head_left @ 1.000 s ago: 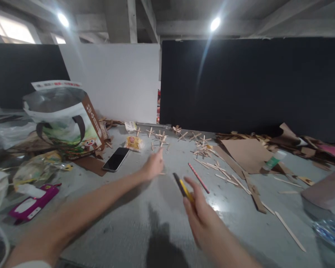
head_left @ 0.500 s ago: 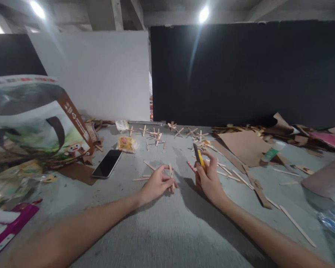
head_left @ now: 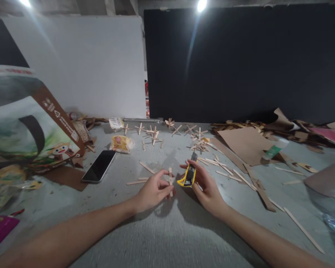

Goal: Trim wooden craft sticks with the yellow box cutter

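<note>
Between thumb and fingers, my left hand (head_left: 155, 190) pinches a wooden craft stick (head_left: 171, 178), its length pointing away from me. My right hand (head_left: 208, 190) is wrapped round a yellow and black utility knife (head_left: 190, 173). The knife's dark end points away from me, and its yellow-edged end comes close to the stick without touching it. Whether a blade is out, I cannot tell. Several loose craft sticks (head_left: 136, 182) lie just left of my left hand. More sticks (head_left: 228, 175) are scattered beyond my right hand.
Crossed stick pieces (head_left: 153, 134) stand along the back of the grey table (head_left: 167, 238). On the left are a phone (head_left: 99, 166), a yellow packet (head_left: 121, 144), a large printed bag (head_left: 56, 123) and a magenta tool (head_left: 1, 229). Cardboard (head_left: 240, 143) covers the right rear.
The utility knife has turned in my right hand and come nearer the left hand. The stick in my left hand stays pinched. The view has tilted down and shifted slightly right.
</note>
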The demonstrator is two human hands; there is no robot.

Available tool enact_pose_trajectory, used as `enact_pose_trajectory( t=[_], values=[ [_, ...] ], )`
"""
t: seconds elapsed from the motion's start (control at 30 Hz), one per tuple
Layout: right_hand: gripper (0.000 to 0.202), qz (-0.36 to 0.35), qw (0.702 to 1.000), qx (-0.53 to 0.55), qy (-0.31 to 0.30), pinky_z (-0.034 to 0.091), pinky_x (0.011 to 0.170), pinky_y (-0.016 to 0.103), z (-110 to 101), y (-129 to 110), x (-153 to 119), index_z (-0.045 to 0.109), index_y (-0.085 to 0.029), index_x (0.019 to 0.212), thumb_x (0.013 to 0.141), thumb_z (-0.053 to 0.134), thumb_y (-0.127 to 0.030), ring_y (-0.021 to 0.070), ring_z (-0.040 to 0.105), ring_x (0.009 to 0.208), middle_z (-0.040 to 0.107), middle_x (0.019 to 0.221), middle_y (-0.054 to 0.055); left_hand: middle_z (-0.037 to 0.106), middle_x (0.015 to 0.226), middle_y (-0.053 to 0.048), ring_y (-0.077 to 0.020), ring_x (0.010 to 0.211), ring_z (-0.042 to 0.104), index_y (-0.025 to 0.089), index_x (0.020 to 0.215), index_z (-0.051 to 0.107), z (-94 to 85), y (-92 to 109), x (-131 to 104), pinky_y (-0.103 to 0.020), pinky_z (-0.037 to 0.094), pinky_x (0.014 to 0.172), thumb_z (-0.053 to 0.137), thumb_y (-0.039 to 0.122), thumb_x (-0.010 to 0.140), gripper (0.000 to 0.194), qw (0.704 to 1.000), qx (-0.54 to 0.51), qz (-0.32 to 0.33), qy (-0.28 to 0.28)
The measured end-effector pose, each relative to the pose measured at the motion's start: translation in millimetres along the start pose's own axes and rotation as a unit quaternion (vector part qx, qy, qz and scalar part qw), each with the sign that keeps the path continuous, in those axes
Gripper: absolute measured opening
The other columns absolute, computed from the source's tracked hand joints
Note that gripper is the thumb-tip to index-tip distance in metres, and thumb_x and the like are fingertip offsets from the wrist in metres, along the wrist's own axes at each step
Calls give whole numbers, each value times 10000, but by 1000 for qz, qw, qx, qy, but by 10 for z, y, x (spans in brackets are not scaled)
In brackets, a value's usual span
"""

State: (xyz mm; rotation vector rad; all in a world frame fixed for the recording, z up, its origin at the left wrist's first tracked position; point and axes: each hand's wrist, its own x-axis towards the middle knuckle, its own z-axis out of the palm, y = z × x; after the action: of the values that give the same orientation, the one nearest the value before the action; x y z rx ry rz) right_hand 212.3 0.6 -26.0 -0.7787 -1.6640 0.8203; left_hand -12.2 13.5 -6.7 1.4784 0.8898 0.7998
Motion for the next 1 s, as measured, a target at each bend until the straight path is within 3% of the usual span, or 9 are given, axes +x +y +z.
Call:
enact_pose_trajectory(
  t=[0.1, 0.2, 0.33, 0.6, 0.7, 0.8, 1.0],
  values=[
    [372, 2, 998, -42, 42, 610, 780, 360, 17, -39, 26, 593, -265, 1331, 985, 662, -382, 220, 735, 834, 745, 1055, 98, 698, 699, 8, -151, 601, 633, 206, 1139, 514, 6, 28, -6, -275, 475, 640, 766, 435, 855, 443, 1000, -11, -3, -4],
    [218, 13, 992, -105, 69, 552, 640, 309, 4, -105, 30, 684, -254, 1050, 920, 733, -422, 197, 672, 659, 707, 800, 28, 722, 736, -14, -143, 591, 623, 207, 1135, 509, 12, 52, -8, -274, 469, 632, 764, 434, 855, 441, 1000, -18, -5, -12],
    [242, 29, 985, -153, 69, 536, 620, 315, -16, -172, 18, 687, -249, 888, 907, 707, -489, 203, 656, 612, 722, 759, 38, 734, 752, -24, -139, 594, 617, 203, 1139, 504, 14, 60, -22, -276, 477, 635, 762, 415, 855, 438, 1000, -16, -1, -17],
    [271, 18, 981, -152, 118, 486, 596, 311, 15, -171, 45, 684, -242, 915, 972, 641, -503, 196, 609, 598, 669, 724, 19, 733, 694, -11, -134, 546, 602, 200, 1102, 487, 87, 171, 37, -267, 467, 600, 768, 414, 835, 443, 999, -32, 9, 15],
    [281, 18, 976, -139, 166, 481, 630, 323, 5, -130, 77, 666, -236, 916, 979, 636, -508, 199, 602, 631, 651, 733, 15, 741, 706, -13, -131, 544, 612, 196, 1110, 498, 194, 358, 103, -258, 466, 592, 754, 355, 848, 399, 997, -29, 42, 50],
    [303, 33, 968, -123, 216, 471, 643, 325, -13, -69, 113, 643, -229, 909, 970, 632, -526, 202, 591, 657, 632, 721, 10, 736, 710, -4, -134, 558, 631, 195, 1119, 501, 391, 669, 228, -251, 482, 595, 727, 279, 859, 354, 993, -22, 93, 69],
    [383, 41, 970, -109, 213, 428, 577, 313, -73, 69, 159, 556, -240, 806, 929, 572, -602, 197, 501, 616, 555, 619, -12, 729, 733, -6, -126, 577, 652, 194, 1145, 509, 1104, 1393, 780, -243, 500, 599, 613, 100, 869, 310, 973, -10, 228, 20]
  ],
)
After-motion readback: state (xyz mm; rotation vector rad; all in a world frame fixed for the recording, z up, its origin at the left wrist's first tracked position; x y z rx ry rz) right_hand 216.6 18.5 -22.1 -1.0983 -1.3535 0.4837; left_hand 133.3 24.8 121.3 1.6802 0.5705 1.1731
